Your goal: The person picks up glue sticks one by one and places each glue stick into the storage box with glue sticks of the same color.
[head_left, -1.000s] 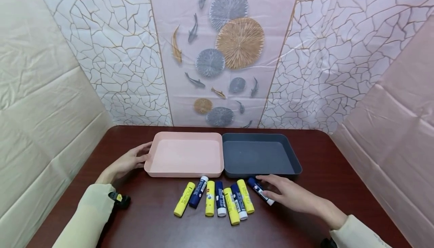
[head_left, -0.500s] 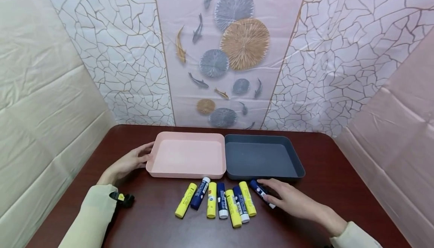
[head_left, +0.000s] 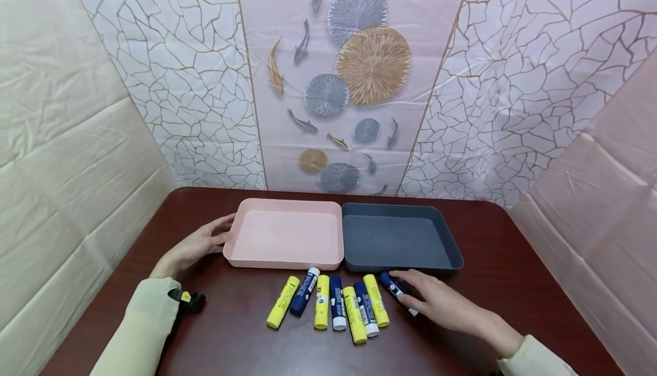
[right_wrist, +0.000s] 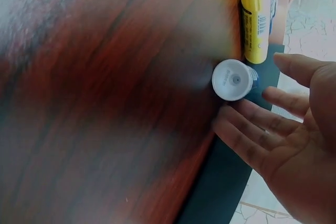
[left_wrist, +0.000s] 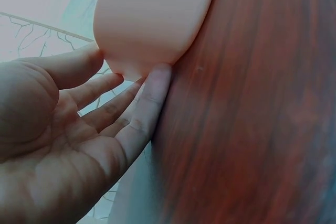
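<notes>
My left hand (head_left: pixel 197 243) touches the left end of the pink tray (head_left: pixel 288 233), its fingertips against the wall; the left wrist view shows the fingers (left_wrist: pixel 144 106) spread and fairly straight on the tray's corner. My right hand (head_left: pixel 436 299) lies beside the rightmost blue glue stick (head_left: pixel 392 286), thumb over its white end and fingers along its far side. In the right wrist view the white end (right_wrist: pixel 231 80) faces the camera, with the relaxed fingers (right_wrist: pixel 257 124) just beside it and the thumb held apart. Its middle is partly hidden by the hand in the head view.
Several yellow glue sticks (head_left: pixel 321 302) and blue glue sticks (head_left: pixel 337 302) lie in a rough row before the trays. A dark blue-grey tray (head_left: pixel 397 239) stands against the pink one. The brown table (head_left: pixel 231 319) is backed by patterned cloth (head_left: pixel 328 153).
The head view has shifted slightly, so everything appears a little farther right. Both hands, the trays and the glue sticks keep about the same places.
</notes>
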Demonstrator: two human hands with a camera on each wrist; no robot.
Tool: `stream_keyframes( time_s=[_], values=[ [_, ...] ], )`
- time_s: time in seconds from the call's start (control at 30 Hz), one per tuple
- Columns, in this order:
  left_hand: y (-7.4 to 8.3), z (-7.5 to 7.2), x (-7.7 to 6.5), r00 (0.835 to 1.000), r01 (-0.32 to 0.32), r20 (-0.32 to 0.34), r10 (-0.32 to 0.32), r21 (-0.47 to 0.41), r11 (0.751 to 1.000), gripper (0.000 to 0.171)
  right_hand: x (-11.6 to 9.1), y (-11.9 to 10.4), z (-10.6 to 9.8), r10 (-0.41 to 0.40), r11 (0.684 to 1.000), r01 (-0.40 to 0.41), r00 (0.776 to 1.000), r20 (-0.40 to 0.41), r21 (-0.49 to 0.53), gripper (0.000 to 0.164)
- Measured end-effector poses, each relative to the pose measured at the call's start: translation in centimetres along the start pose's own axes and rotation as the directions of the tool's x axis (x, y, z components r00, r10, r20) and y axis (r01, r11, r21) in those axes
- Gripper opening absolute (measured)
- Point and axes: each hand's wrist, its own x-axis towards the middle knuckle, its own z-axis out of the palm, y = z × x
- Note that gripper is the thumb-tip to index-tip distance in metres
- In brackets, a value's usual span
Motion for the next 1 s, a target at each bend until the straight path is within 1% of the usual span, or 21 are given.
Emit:
stream_keyframes(
  time_s=[0.13, 0.2, 0.33, 0.43, 0.53, 0.67, 0.73, 0.83, 1.0],
  values=[
    [0.0, 0.0, -0.1, 0.999, 0.027, -0.018, -0.027, 0.023, 0.999, 0.070, 0.3, -0.3, 0.5, 0.037, 0.999, -0.037, 0.999, -0.009, -0.014, 0.052],
    [-0.1, 0.0, 0.0, 0.999, 0.028, -0.017, -0.028, 0.038, 0.999, 0.070, 0.5, -0.4, 0.8, 0.046, 0.999, -0.046, 0.999, -0.015, -0.020, 0.051],
    [-0.2, 0.1, 0.1, 0.999, 0.027, -0.017, -0.027, 0.032, 0.999, 0.071, 0.8, -0.6, 1.1, 0.048, 0.998, -0.049, 0.998, -0.029, -0.033, 0.051],
    [-0.3, 0.1, 0.3, 0.999, 0.031, -0.020, -0.031, 0.026, 0.999, 0.071, 0.9, -0.5, 1.1, 0.015, 0.998, -0.017, 0.999, -0.035, -0.066, 0.050],
    [-0.2, 0.1, 0.3, 0.999, 0.031, -0.025, -0.030, 0.031, 0.999, 0.070, 0.9, -0.3, 1.1, -0.040, 0.994, 0.035, 0.998, -0.042, -0.107, 0.048],
    [-0.2, 0.2, 0.3, 0.998, 0.053, -0.038, -0.051, 0.049, 0.997, 0.070, 0.8, -0.1, 0.9, -0.092, 0.988, 0.086, 0.995, -0.041, -0.128, 0.048],
    [-0.2, 0.3, 0.3, 0.997, 0.064, -0.045, -0.062, 0.051, 0.997, 0.070, 0.7, 0.0, 0.8, -0.104, 0.987, 0.098, 0.994, -0.040, -0.126, 0.048],
    [-0.2, 0.3, 0.3, 0.997, 0.064, -0.043, -0.062, 0.055, 0.996, 0.070, 0.6, 0.0, 0.6, -0.113, 0.986, 0.107, 0.993, -0.042, -0.129, 0.047],
    [0.0, 0.2, 0.2, 0.996, 0.070, -0.048, -0.069, 0.036, 0.997, 0.069, 0.5, 0.1, 0.5, -0.117, 0.984, 0.108, 0.992, -0.055, -0.144, 0.046]
  ],
)
